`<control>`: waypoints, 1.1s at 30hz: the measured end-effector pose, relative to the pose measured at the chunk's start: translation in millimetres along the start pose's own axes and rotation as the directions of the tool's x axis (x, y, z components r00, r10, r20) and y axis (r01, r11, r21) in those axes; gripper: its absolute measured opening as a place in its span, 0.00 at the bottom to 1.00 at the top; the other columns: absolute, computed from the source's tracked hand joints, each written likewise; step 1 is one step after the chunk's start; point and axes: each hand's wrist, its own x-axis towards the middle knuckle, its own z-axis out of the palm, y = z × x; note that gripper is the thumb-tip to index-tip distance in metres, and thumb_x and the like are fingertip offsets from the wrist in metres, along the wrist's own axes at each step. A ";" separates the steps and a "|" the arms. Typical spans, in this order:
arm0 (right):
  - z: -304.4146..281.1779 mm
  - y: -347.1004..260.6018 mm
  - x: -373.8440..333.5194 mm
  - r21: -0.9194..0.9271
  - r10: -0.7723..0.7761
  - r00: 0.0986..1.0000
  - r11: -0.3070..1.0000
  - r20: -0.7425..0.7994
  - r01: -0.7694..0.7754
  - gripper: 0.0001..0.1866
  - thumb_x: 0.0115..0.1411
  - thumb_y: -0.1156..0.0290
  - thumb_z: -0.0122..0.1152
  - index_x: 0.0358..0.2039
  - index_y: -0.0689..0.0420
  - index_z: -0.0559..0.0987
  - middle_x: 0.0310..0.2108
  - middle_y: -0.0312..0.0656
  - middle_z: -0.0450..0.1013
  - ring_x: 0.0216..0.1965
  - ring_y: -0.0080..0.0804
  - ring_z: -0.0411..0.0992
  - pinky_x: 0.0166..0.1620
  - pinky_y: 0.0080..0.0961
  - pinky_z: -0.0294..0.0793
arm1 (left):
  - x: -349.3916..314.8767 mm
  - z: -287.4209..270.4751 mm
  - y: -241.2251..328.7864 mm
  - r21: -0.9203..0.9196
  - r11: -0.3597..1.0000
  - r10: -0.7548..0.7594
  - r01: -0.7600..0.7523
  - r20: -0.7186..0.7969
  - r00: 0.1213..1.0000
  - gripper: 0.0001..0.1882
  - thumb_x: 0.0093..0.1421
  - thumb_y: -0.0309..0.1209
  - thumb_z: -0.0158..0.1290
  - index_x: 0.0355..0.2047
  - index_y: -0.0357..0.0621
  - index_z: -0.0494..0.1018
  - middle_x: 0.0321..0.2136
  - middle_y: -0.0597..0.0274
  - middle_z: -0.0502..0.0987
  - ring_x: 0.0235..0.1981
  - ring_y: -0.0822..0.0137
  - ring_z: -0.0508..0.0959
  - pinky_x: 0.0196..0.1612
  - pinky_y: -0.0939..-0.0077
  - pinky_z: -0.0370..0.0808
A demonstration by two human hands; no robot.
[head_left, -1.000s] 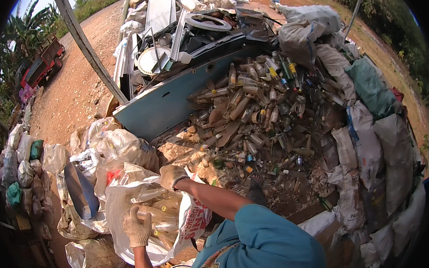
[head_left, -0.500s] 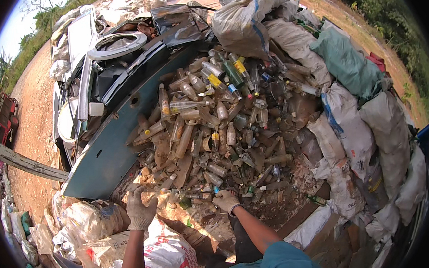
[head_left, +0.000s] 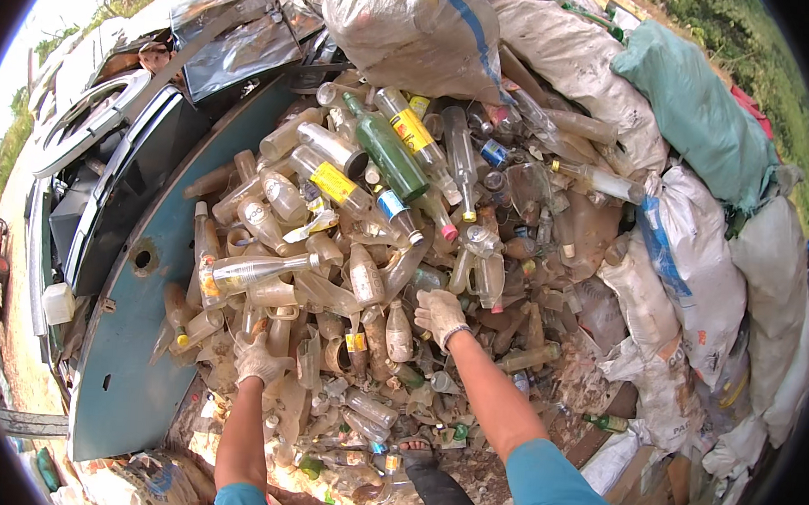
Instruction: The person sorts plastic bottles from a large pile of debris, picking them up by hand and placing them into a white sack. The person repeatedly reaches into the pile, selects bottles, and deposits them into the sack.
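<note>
My left hand (head_left: 261, 362), in a pale work glove, reaches low over the left side of a heap of glass bottles. Its fingers are apart beside an upright brownish bottle (head_left: 252, 321); whether they touch it I cannot tell. My right hand (head_left: 440, 317), gloved too, is stretched over the middle of the heap with fingers extended and nothing in them. Just left of it lie dusty clear bottles, among them a ribbed one (head_left: 399, 334). Farther up are a large green bottle (head_left: 388, 150) and a clear bottle with a yellow label (head_left: 333, 183).
A blue-green metal panel (head_left: 145, 329) with holes walls the heap on the left, with scrap appliances (head_left: 117, 179) behind it. Stuffed white sacks (head_left: 679, 232) and a green sack (head_left: 695, 113) line the right. Broken glass lies by my foot (head_left: 416, 445).
Both hands have moved forward over the heap, the right one leaving the lower edge of the bottles. My view has shifted closer, so the bottles look larger.
</note>
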 end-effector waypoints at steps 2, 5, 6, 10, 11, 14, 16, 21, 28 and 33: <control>23.0 3.2 54.5 0.073 -0.049 0.996 0.996 0.074 0.044 0.28 0.56 0.63 0.74 0.52 0.64 0.74 0.46 0.48 0.76 0.37 0.36 0.78 0.38 0.38 0.80 | 7.5 -1.0 30.2 0.067 0.998 -0.005 0.000 0.076 0.997 0.64 0.32 0.57 0.75 0.71 0.53 0.63 0.74 0.30 0.42 0.74 0.35 0.49 0.72 0.47 0.57; 87.6 -5.8 58.2 -0.197 -0.164 0.982 0.970 -0.098 0.142 0.34 0.46 0.58 0.81 0.46 0.71 0.79 0.43 0.51 0.80 0.38 0.36 0.79 0.41 0.37 0.80 | 27.8 -5.7 9.8 0.060 0.997 -0.052 0.047 0.072 0.996 0.63 0.33 0.57 0.75 0.71 0.55 0.62 0.74 0.31 0.42 0.75 0.36 0.47 0.71 0.38 0.54; 86.9 -2.6 63.4 -0.159 -0.159 0.983 0.977 -0.089 0.144 0.34 0.44 0.57 0.82 0.42 0.73 0.81 0.41 0.51 0.81 0.37 0.36 0.80 0.40 0.36 0.79 | 27.4 -1.8 14.4 0.079 0.996 -0.039 0.034 0.059 0.997 0.63 0.33 0.58 0.75 0.70 0.54 0.63 0.74 0.31 0.43 0.75 0.36 0.48 0.71 0.39 0.54; 57.0 -8.6 49.4 -0.450 -0.176 0.972 0.888 -0.157 0.089 0.28 0.39 0.61 0.81 0.37 0.66 0.84 0.36 0.51 0.82 0.30 0.39 0.80 0.36 0.37 0.79 | 21.0 3.9 24.2 0.146 0.988 -0.059 0.053 0.033 0.998 0.62 0.33 0.62 0.73 0.69 0.54 0.66 0.74 0.30 0.44 0.75 0.35 0.48 0.72 0.46 0.55; 39.8 -7.6 49.3 -0.611 -0.224 0.957 0.789 -0.183 0.068 0.28 0.37 0.60 0.80 0.38 0.62 0.84 0.35 0.52 0.82 0.32 0.43 0.81 0.39 0.38 0.81 | 20.2 7.1 26.3 0.157 0.985 -0.076 0.069 0.035 0.997 0.61 0.33 0.63 0.73 0.68 0.54 0.67 0.74 0.30 0.44 0.75 0.35 0.48 0.73 0.48 0.55; 2.9 -11.1 8.0 -0.876 -0.398 0.896 0.482 -0.197 0.022 0.38 0.41 0.55 0.75 0.52 0.59 0.76 0.55 0.54 0.71 0.57 0.51 0.69 0.59 0.43 0.72 | 23.9 16.2 17.3 0.080 0.996 -0.027 0.027 -0.007 1.000 0.55 0.33 0.65 0.72 0.61 0.52 0.75 0.72 0.25 0.45 0.74 0.34 0.49 0.73 0.53 0.57; -14.0 -17.3 -24.4 -0.946 -0.456 0.875 0.325 -0.164 -0.008 0.41 0.43 0.53 0.73 0.56 0.58 0.73 0.59 0.54 0.65 0.63 0.53 0.64 0.63 0.44 0.68 | 27.7 18.3 13.1 0.092 0.996 -0.006 0.003 0.025 1.000 0.52 0.34 0.65 0.72 0.58 0.51 0.78 0.73 0.27 0.44 0.74 0.34 0.50 0.73 0.54 0.57; -80.4 -0.4 -32.1 -0.873 -0.630 0.774 0.412 -0.068 0.259 0.38 0.44 0.58 0.76 0.56 0.58 0.73 0.54 0.49 0.70 0.56 0.45 0.69 0.59 0.43 0.71 | 19.9 21.0 -2.3 0.070 0.997 -0.025 0.030 -0.066 0.998 0.48 0.35 0.61 0.72 0.54 0.47 0.81 0.72 0.26 0.47 0.72 0.34 0.55 0.71 0.54 0.61; -188.8 18.9 44.3 0.270 -0.422 0.902 0.861 -0.090 0.430 0.35 0.46 0.82 0.70 0.58 0.59 0.72 0.47 0.40 0.76 0.47 0.37 0.76 0.52 0.37 0.78 | 9.6 26.7 0.3 -0.111 0.984 0.130 -0.137 -0.068 0.989 0.33 0.36 0.53 0.70 0.38 0.42 0.86 0.43 0.39 0.81 0.49 0.44 0.79 0.54 0.55 0.76; -180.7 -5.4 -11.3 0.410 -0.313 0.945 0.877 0.094 0.250 0.33 0.47 0.79 0.73 0.56 0.64 0.73 0.47 0.42 0.77 0.48 0.39 0.76 0.53 0.38 0.77 | -24.2 52.2 -31.3 -0.309 0.943 0.076 -0.125 -0.166 0.983 0.25 0.39 0.44 0.70 0.34 0.39 0.85 0.28 0.51 0.83 0.35 0.55 0.83 0.43 0.60 0.79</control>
